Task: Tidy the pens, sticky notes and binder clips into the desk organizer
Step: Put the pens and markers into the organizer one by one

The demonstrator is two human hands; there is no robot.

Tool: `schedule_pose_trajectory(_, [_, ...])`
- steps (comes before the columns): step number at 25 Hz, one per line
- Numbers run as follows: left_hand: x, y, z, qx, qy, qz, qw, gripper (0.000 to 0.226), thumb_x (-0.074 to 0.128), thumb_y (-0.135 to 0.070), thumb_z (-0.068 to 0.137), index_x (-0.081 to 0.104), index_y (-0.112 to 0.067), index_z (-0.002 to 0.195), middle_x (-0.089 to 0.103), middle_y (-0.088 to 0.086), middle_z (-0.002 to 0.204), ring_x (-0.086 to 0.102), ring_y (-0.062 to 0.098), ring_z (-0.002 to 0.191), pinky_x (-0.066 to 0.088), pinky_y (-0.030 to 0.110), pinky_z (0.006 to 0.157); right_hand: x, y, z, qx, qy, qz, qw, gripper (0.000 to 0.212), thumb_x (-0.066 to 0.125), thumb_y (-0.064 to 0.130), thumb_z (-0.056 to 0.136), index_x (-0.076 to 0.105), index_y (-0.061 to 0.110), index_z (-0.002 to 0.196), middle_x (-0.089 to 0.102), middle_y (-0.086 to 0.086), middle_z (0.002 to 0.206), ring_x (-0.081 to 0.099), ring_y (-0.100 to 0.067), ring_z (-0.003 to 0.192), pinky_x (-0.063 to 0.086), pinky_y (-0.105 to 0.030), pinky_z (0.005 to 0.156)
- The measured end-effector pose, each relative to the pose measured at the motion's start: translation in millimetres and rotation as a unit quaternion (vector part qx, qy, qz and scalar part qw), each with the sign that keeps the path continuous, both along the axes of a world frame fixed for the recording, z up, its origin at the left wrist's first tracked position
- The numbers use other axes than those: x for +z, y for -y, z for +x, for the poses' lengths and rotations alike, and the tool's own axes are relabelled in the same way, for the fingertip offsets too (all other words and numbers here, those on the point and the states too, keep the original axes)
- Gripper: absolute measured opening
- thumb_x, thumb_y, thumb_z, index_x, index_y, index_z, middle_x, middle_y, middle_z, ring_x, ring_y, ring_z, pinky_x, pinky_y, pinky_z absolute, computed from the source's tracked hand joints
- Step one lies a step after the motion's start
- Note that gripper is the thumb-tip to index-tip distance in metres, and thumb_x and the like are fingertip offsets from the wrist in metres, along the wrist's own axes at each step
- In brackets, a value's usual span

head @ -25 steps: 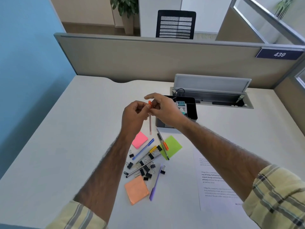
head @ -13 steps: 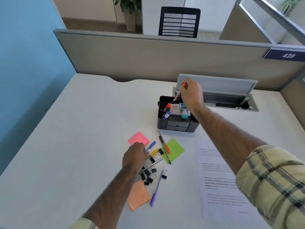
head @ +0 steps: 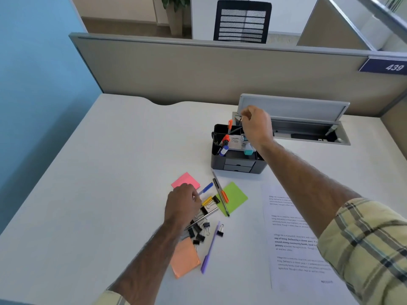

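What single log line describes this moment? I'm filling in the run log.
left hand: fingertips at blue pen, grip unclear | right hand: over desk organizer, grip unclear | orange-capped pen: in organizer

On my feed there's a printed sheet (head: 293, 238) by the desk's (head: 99, 194) right edge and a cable box (head: 308, 130), lid flipped up, at the far edge. Behind the grey partition (head: 198, 69) with its 439 plate (head: 387, 66) stands a black mesh chair (head: 242, 23).

We see an office cubicle: grey partition (head: 220, 69) with number plate (head: 384, 66) (439), white desk (head: 99, 183), mesh office chair (head: 242, 23) beyond, cable tray (head: 293, 119).
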State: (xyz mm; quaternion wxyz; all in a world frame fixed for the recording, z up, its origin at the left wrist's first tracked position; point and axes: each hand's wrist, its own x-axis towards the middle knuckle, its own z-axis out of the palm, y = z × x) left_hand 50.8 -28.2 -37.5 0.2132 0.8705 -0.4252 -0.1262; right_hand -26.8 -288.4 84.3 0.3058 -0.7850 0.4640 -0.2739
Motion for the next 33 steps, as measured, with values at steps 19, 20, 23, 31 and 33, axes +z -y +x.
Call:
schedule_pose_trajectory(19, [47, 39, 4, 0.009, -0.094, -0.144, 0.985, 0.016, 0.063, -0.025, 0.095, 0.067, -0.025, 0.11, 0.063, -0.012, 0.104, 0.059, 0.006, 0.092, 0.054, 0.028, 0.078, 47, -23, -28, 0.06, 0.042, 0.019, 0.997, 0.019, 0.065, 0.0, 0.09, 0.068, 0.018, 0.084, 0.066, 0.008, 0.082, 0.061, -0.004, 0.076, 0.05, -0.018, 0.068])
schedule_pose_trajectory(20, [38, 32, 4, 0.007, -0.078, -0.093, 0.993, 0.016, 0.062, -0.026, 0.095, 0.067, -0.024, 0.11, 0.065, -0.01, 0.104, 0.061, 0.007, 0.091, 0.055, 0.031, 0.078, 49, -16, -27, 0.033, 0.044, -0.007, 0.998, 0.023, 0.062, -0.001, 0.091, 0.067, 0.02, 0.084, 0.064, 0.01, 0.083, 0.061, -0.003, 0.077, 0.049, -0.017, 0.069])
schedule_pose_trajectory(23, [15, 10, 3, 0.0, -0.061, 0.014, 0.998, 0.016, 0.065, -0.03, 0.094, 0.07, -0.021, 0.107, 0.071, -0.007, 0.103, 0.063, 0.006, 0.083, 0.05, 0.025, 0.074, 46, -2, -19, -0.009, 0.012, -0.063, 0.998, 0.027, 0.053, -0.005, 0.092, 0.065, 0.018, 0.082, 0.061, 0.009, 0.084, 0.056, -0.002, 0.075, 0.04, -0.012, 0.061])
schedule_pose_trajectory(31, [-4, -4, -7, -0.049, -0.023, 0.102, 0.993, 0.011, 0.065, -0.031, 0.094, 0.069, -0.022, 0.099, 0.071, -0.009, 0.098, 0.065, 0.012, 0.086, 0.054, 0.036, 0.082, 7, 17, 7, 0.001, -0.122, -0.039, 0.992, 0.031, 0.044, -0.014, 0.091, 0.065, 0.01, 0.091, 0.063, -0.005, 0.096, 0.061, -0.02, 0.088, 0.052, -0.028, 0.071])
schedule_pose_trajectory(33, [-5, -2, -7, -0.054, -0.013, 0.107, 0.993, 0.01, 0.064, -0.032, 0.095, 0.067, -0.023, 0.098, 0.068, -0.008, 0.099, 0.064, 0.015, 0.088, 0.052, 0.036, 0.083, 2, 19, 10, 0.011, -0.124, -0.022, 0.992, 0.031, 0.046, -0.012, 0.092, 0.065, 0.012, 0.091, 0.062, -0.003, 0.095, 0.062, -0.019, 0.09, 0.053, -0.028, 0.073])
